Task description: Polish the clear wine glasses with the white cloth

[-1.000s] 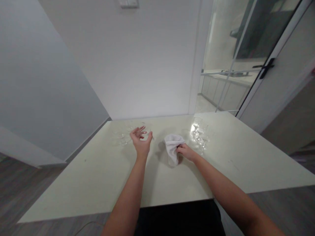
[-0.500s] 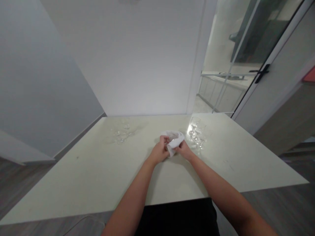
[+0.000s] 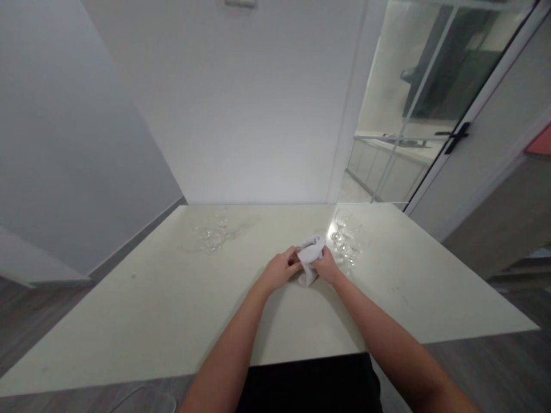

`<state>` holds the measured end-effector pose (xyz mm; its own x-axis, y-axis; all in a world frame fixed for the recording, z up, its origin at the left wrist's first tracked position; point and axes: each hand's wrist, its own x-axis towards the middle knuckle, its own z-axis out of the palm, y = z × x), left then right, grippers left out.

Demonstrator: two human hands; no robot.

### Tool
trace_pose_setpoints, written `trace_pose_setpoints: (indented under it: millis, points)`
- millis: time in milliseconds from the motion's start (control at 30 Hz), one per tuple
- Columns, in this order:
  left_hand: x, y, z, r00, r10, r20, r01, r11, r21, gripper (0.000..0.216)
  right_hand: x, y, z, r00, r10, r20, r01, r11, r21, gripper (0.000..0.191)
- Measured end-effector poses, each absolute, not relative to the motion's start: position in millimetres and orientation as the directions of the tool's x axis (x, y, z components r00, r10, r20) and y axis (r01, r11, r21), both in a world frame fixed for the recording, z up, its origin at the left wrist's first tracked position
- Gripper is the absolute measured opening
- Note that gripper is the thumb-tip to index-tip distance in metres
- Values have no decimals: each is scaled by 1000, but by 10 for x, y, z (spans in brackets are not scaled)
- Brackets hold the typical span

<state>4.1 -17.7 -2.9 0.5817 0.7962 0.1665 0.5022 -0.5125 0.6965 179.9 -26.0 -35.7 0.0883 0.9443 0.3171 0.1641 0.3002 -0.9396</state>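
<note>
A crumpled white cloth is bunched over the middle of the table, between both hands. My right hand is closed on its right side, fingers partly tucked into the folds. At the cloth's left edge, my left hand has its fingers curled round something the cloth and fingers hide. Just beyond my right hand stand several clear stemmed glasses, close together. Farther off to the left is another group of clear glasses, faint against the tabletop; at least one seems to lie on its side.
The pale table meets a white wall at its back edge. A glass-paned partition and a door with a black handle stand at the right. A thin cable lies on the floor by the front edge.
The cloth has shifted slightly right and been turned, with a fold now hanging toward me. My left fingers have moved from its upper left to its left side.
</note>
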Motion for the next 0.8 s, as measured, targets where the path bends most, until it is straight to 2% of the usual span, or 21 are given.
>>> trace_pose_setpoints:
  millis: [67,133,267,367,433,567,633,700,800]
  points:
    - [7,-166,-20,633,767,103,394,-434,810,31,1797,-264,-356,45,940,338,153,328,-932,42]
    - [-16,-167,0,609,781,139,400,-454,796,31,1783,-256,-350,64,936,346,146,335,-931,42]
    - [7,-199,37,515,778,359,589,-626,512,33,1775,-210,-350,250,916,313,121,291,-949,35]
    - [40,-202,12,531,760,375,655,-648,388,29,1802,-189,-359,303,913,272,122,245,-962,35]
    - [39,-177,-28,526,776,349,647,-631,427,26,1818,-192,-359,278,925,259,145,226,-963,36]
    - [-17,-107,-93,561,783,270,460,-565,685,27,1817,-211,-351,167,943,289,197,255,-947,41]
    - [-37,-90,-97,583,777,238,386,-522,760,29,1807,-210,-352,119,941,318,200,291,-936,42]
    - [-33,-93,-83,571,781,252,418,-541,730,29,1797,-198,-361,137,932,336,182,310,-933,42]
    - [13,-122,-56,530,766,364,574,-640,512,25,1787,-176,-379,255,919,301,141,273,-952,42]
